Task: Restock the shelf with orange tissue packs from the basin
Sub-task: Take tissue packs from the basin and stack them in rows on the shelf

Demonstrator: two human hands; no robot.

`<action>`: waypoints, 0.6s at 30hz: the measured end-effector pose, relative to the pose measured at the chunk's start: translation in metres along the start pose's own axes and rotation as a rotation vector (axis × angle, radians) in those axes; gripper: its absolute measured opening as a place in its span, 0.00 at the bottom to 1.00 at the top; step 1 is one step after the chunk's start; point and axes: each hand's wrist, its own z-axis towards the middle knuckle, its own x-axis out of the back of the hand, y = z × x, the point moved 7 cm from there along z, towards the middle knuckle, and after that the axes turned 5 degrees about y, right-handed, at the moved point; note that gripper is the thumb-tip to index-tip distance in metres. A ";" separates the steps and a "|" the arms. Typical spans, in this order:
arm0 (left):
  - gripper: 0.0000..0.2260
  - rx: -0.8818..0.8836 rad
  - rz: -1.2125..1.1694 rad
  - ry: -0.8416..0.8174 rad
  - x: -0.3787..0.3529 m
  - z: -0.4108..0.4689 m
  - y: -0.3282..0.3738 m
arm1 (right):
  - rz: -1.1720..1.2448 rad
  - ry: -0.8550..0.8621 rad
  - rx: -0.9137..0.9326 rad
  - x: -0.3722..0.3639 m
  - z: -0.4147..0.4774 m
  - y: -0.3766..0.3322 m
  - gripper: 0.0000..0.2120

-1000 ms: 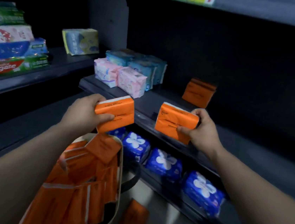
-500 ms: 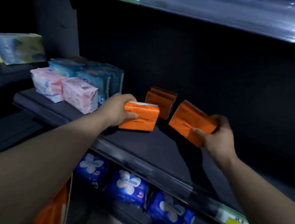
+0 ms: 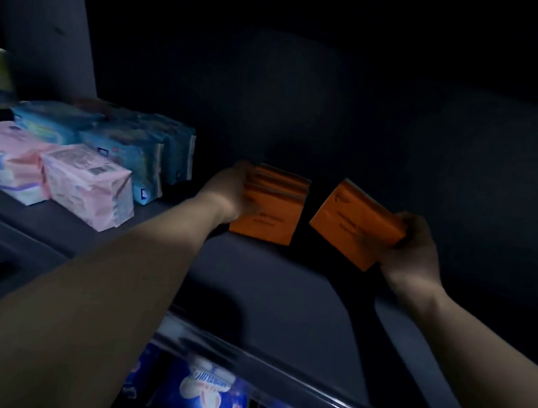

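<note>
Your shelf (image 3: 267,291) holds pink packs (image 3: 85,183) and light blue packs (image 3: 126,147) on the left and a row of orange packs (image 3: 285,180) at the back; your left hand (image 3: 226,195) grips one orange tissue pack (image 3: 264,221) standing right against that row, and your right hand (image 3: 416,254) grips a tilted pack (image 3: 356,223) just beside it. Half a second ago the left one was still out in front of the row. Your left fingers (image 3: 242,175) are blurry, and the dark blue packs (image 3: 205,394) on the shelf below are cut off at the bottom.
</note>
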 end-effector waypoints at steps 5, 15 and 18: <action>0.29 0.039 0.024 0.097 -0.002 0.009 -0.005 | 0.019 -0.004 -0.019 -0.003 0.000 0.007 0.22; 0.15 0.047 -0.052 0.055 -0.004 -0.001 -0.005 | 0.040 -0.099 -0.038 -0.016 -0.011 0.006 0.21; 0.15 0.028 -0.064 0.025 -0.002 -0.006 -0.009 | 0.023 -0.161 -0.031 -0.028 -0.018 0.004 0.22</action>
